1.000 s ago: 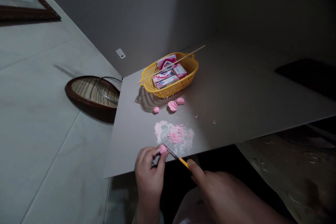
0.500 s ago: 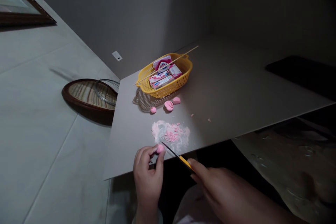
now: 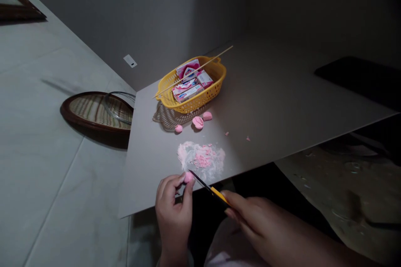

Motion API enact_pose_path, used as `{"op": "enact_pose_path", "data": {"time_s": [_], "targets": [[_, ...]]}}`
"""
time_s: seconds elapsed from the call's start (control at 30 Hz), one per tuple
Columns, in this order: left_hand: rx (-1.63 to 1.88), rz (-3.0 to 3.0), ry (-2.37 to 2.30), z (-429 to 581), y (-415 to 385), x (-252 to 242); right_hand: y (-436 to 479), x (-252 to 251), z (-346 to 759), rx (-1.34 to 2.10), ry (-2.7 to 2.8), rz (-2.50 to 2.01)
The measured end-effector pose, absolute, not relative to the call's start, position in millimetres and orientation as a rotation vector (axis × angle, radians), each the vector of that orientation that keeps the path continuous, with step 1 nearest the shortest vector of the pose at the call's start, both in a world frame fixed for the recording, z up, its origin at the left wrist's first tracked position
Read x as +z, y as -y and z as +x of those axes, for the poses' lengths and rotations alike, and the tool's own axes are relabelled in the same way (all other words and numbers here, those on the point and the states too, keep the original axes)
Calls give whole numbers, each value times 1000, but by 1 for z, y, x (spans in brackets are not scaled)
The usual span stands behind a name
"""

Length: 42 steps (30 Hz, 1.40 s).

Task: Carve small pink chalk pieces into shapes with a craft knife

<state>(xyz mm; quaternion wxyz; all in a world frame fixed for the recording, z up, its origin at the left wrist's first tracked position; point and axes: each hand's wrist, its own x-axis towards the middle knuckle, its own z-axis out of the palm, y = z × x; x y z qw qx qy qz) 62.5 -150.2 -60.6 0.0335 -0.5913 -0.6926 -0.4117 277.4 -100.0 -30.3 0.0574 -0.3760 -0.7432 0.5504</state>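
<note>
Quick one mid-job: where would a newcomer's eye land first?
Probably on the yellow basket toward the back of the grey table, holding pink-and-white boxes, a thin stick across its top. Nearer, pink shavings and powder lie scattered. At the table's near edge, the left hand pinches a pink lump beside the yellow-handled knife in the right hand.
</note>
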Motion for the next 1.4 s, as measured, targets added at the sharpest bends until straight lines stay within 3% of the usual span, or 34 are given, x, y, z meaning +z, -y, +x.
{"op": "enact_pose_path", "data": {"time_s": [0.47,0.9,1.4], "targets": [[-1239,-1845,2015,64,148,-65,101,-36,264,1644,2289,-1213],[-1187,-1837,2137,63,152,-57,97,-35,270,1398,2341,-1276],[-1239,-1768,2248,65,149,-55,104,-30,274,1611,2304,-1187]]}}
